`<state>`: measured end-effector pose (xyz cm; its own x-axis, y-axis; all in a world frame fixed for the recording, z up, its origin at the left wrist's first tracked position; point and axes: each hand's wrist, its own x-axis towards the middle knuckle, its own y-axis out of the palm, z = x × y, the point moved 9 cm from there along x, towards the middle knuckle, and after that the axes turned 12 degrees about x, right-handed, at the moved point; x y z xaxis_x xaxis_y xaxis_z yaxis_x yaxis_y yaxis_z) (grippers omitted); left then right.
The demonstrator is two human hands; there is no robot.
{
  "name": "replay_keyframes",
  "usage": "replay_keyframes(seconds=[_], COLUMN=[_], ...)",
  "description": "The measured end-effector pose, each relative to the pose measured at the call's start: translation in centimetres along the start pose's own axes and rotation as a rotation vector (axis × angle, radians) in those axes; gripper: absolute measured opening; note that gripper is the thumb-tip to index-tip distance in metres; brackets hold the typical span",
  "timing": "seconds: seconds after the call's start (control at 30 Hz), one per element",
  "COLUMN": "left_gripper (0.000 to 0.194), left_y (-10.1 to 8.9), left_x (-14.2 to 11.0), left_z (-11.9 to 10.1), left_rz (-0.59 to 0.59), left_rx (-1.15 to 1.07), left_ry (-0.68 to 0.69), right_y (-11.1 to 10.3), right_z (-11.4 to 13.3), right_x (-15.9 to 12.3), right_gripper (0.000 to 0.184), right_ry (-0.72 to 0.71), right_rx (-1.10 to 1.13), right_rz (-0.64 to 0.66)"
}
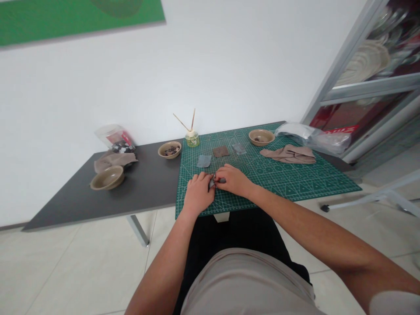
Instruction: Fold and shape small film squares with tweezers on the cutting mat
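Note:
Near the front edge of the green cutting mat (278,188), both my hands meet over a small grey piece (211,183) of unclear kind. My left hand (199,192) has its fingers closed at the left side of it. From the right, my right hand (233,180) pinches at the same spot, with a dark grey end (222,180) showing under its fingers. My fingertips cover most of what lies between them. Just beyond the hands are a translucent square sheet (204,161), a brown square (220,151) and a clear sheet (239,149).
A bowl of small dark pieces (169,150) stands left of the mat, another bowl (261,137) upon it. A reed diffuser (192,138) is by the wall. Brown cloth (290,154) and a plastic bag (311,134) lie right; a bowl (107,178) and tipped jar (114,136) left.

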<state>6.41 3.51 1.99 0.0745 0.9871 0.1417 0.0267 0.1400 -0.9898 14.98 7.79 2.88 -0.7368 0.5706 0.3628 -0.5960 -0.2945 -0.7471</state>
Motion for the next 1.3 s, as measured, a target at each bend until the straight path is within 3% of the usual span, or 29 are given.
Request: replay_keyframes(seconds=[0.3, 0.57, 0.83, 1.07, 1.3], left_gripper=[0.035, 0.029, 0.033, 0.031, 0.036], left_y=[0.0, 0.0, 0.3, 0.1, 0.2], left_x=[0.0, 0.1, 0.1, 0.1, 0.0], left_z=[-0.2, 0.0, -0.1, -0.1, 0.0], left_rz=[-0.038, -0.035, -0.004, -0.013, -0.003], left_rx=[0.02, 0.032, 0.029, 0.038, 0.027], left_ry=[0.028, 0.018, 0.01, 0.01, -0.003], right_y=[-1.0, 0.2, -0.7, 0.2, -1.5], right_z=[-1.8, 0.1, -1.4, -0.2, -1.9], right_x=[0.0, 0.4, 0.3, 0.6, -0.8], right_gripper=[0.009, 0.01, 0.009, 0.01, 0.007], right_ry=[0.069, 0.004, 0.039, -0.011, 0.072], right_rx=[-0.039, 0.026, -0.052, -0.015, -0.004], right_rz=[-0.042, 0.024, -0.026, 0.019, -0.003])
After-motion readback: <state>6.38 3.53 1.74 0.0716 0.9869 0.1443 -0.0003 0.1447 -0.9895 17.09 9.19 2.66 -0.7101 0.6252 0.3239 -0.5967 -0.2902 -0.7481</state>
